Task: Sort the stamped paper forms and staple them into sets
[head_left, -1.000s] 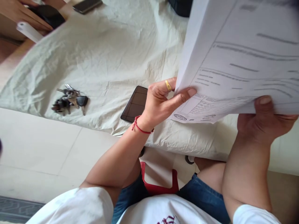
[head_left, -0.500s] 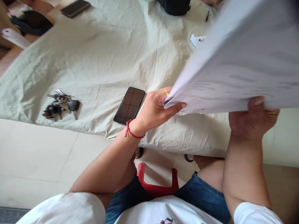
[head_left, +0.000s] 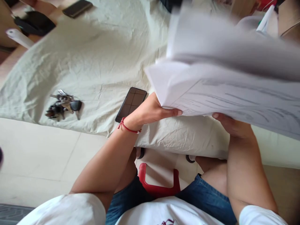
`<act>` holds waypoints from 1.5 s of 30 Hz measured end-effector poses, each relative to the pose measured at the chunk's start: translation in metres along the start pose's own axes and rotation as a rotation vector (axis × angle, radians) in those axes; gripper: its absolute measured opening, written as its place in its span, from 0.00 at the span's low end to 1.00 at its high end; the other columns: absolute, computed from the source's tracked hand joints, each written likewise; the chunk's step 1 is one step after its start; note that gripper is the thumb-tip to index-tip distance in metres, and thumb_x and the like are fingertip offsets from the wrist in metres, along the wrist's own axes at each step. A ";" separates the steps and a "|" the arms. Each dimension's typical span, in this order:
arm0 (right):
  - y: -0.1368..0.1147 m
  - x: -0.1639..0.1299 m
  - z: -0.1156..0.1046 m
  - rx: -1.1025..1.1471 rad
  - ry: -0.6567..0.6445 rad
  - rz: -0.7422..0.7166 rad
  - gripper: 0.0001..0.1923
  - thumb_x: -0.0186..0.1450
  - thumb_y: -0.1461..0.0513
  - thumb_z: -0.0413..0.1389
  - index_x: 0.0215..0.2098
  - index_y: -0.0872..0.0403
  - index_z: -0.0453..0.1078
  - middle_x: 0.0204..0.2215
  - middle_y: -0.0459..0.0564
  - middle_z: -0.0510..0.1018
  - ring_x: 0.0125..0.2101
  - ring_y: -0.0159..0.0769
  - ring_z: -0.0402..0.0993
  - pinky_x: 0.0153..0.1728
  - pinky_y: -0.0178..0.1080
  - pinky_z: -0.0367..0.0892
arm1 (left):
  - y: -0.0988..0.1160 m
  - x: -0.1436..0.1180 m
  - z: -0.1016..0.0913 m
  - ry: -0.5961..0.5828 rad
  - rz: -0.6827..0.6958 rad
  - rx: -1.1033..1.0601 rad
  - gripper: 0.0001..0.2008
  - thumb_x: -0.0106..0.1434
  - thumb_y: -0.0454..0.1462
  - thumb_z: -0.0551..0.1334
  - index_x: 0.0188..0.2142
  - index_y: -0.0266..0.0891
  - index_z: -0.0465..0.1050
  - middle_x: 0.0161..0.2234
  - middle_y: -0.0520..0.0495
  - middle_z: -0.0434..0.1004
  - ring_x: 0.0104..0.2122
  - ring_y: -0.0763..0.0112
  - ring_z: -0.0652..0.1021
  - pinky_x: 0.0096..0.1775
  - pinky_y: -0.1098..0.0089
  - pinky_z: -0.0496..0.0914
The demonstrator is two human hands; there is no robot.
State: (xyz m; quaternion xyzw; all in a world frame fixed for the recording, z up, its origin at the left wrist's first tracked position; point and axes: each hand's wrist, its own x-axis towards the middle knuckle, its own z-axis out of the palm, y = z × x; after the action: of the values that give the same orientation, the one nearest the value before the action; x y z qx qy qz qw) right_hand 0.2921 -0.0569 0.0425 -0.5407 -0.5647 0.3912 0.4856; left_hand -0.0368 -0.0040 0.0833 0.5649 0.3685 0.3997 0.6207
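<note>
A stack of white paper sheets (head_left: 211, 93) is held up above the table's near edge, its upper sheets fanned and smeared by motion. Curved grey lines of print run along the lower sheet. My left hand (head_left: 154, 109), a red braided bracelet at the wrist, grips the lower left corner, thumb on the front and fingers hidden behind. With its thumb at the bottom edge, my right hand (head_left: 234, 123) clasps the sheets nearer the middle. A dark phone (head_left: 131, 103) lies on the cloth just left of my left hand.
A pale wrinkled cloth (head_left: 105, 56) covers the table. On it lies a bunch of keys (head_left: 63, 104) at the left. Another dark phone (head_left: 77, 8) and a black object (head_left: 35, 22) are at the far left. Below the table edge is a red stool (head_left: 159, 187).
The sheets have swung down and spread out, showing more of the printed lines. My right hand has slid left along the bottom edge, closer to my left hand.
</note>
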 end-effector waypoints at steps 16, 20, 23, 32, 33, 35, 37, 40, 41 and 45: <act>0.008 -0.009 0.008 0.046 -0.006 0.116 0.33 0.63 0.52 0.81 0.65 0.33 0.81 0.59 0.41 0.90 0.69 0.49 0.82 0.75 0.59 0.75 | -0.005 -0.004 0.011 -0.016 -0.114 -0.141 0.17 0.62 0.43 0.84 0.47 0.44 0.87 0.49 0.41 0.91 0.65 0.40 0.83 0.69 0.46 0.76; 0.005 -0.012 0.019 0.115 -0.096 0.193 0.31 0.62 0.49 0.81 0.62 0.37 0.84 0.61 0.45 0.89 0.70 0.52 0.81 0.74 0.60 0.75 | -0.010 -0.006 0.019 0.074 -0.111 -0.243 0.24 0.64 0.51 0.83 0.53 0.44 0.86 0.49 0.40 0.91 0.65 0.39 0.83 0.66 0.48 0.80; 0.004 -0.011 0.029 0.183 -0.088 0.203 0.31 0.64 0.46 0.79 0.62 0.39 0.84 0.63 0.46 0.88 0.71 0.52 0.80 0.75 0.60 0.75 | -0.016 -0.005 0.023 0.096 -0.142 -0.323 0.27 0.65 0.56 0.81 0.54 0.43 0.86 0.47 0.38 0.91 0.62 0.37 0.86 0.63 0.46 0.83; -0.001 -0.007 0.034 0.359 0.045 0.281 0.29 0.64 0.46 0.78 0.60 0.40 0.84 0.65 0.48 0.87 0.71 0.55 0.79 0.72 0.64 0.78 | -0.023 0.001 0.024 0.106 -0.167 -0.350 0.26 0.66 0.59 0.79 0.50 0.43 0.85 0.44 0.39 0.91 0.58 0.38 0.88 0.58 0.47 0.85; -0.001 -0.006 0.034 0.365 0.052 0.289 0.28 0.65 0.45 0.78 0.60 0.41 0.84 0.66 0.48 0.86 0.72 0.55 0.79 0.72 0.64 0.77 | -0.025 0.000 0.025 0.100 -0.174 -0.346 0.26 0.66 0.59 0.79 0.49 0.43 0.85 0.44 0.39 0.91 0.57 0.39 0.89 0.57 0.47 0.86; 0.002 -0.006 0.036 0.372 0.068 0.327 0.28 0.65 0.44 0.77 0.59 0.41 0.85 0.65 0.49 0.87 0.70 0.56 0.81 0.72 0.65 0.77 | -0.029 0.000 0.029 0.080 -0.204 -0.348 0.27 0.67 0.61 0.78 0.48 0.42 0.85 0.43 0.38 0.91 0.54 0.40 0.90 0.56 0.48 0.86; 0.007 -0.005 0.036 0.365 0.094 0.372 0.27 0.64 0.44 0.78 0.56 0.43 0.86 0.63 0.49 0.88 0.67 0.56 0.84 0.72 0.65 0.78 | -0.033 -0.001 0.032 0.064 -0.243 -0.357 0.27 0.67 0.61 0.77 0.47 0.42 0.85 0.42 0.37 0.90 0.52 0.41 0.90 0.55 0.48 0.86; 0.018 -0.004 0.034 0.307 0.128 0.395 0.27 0.62 0.44 0.80 0.54 0.44 0.86 0.60 0.49 0.90 0.63 0.56 0.87 0.71 0.66 0.78 | -0.038 -0.001 0.033 0.083 -0.302 -0.339 0.24 0.69 0.58 0.77 0.45 0.41 0.84 0.42 0.37 0.90 0.50 0.44 0.90 0.53 0.49 0.86; 0.022 -0.004 0.033 0.281 0.137 0.387 0.26 0.62 0.44 0.80 0.53 0.44 0.87 0.58 0.49 0.91 0.63 0.56 0.87 0.71 0.66 0.77 | -0.039 0.000 0.033 0.100 -0.322 -0.319 0.21 0.70 0.56 0.76 0.44 0.41 0.84 0.42 0.37 0.90 0.48 0.46 0.90 0.53 0.50 0.86; 0.034 -0.003 0.030 0.214 0.182 0.377 0.25 0.62 0.42 0.79 0.50 0.45 0.86 0.53 0.50 0.92 0.60 0.57 0.89 0.68 0.66 0.81 | -0.041 0.001 0.031 0.153 -0.422 -0.278 0.05 0.74 0.39 0.69 0.42 0.39 0.82 0.43 0.39 0.90 0.45 0.54 0.89 0.57 0.51 0.83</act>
State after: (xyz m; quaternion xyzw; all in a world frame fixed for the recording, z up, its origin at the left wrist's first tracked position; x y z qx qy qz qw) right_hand 0.2704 -0.0533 0.0028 -0.6151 -0.3631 0.4822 0.5072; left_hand -0.0045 -0.0176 0.0453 0.3530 0.4653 0.3498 0.7325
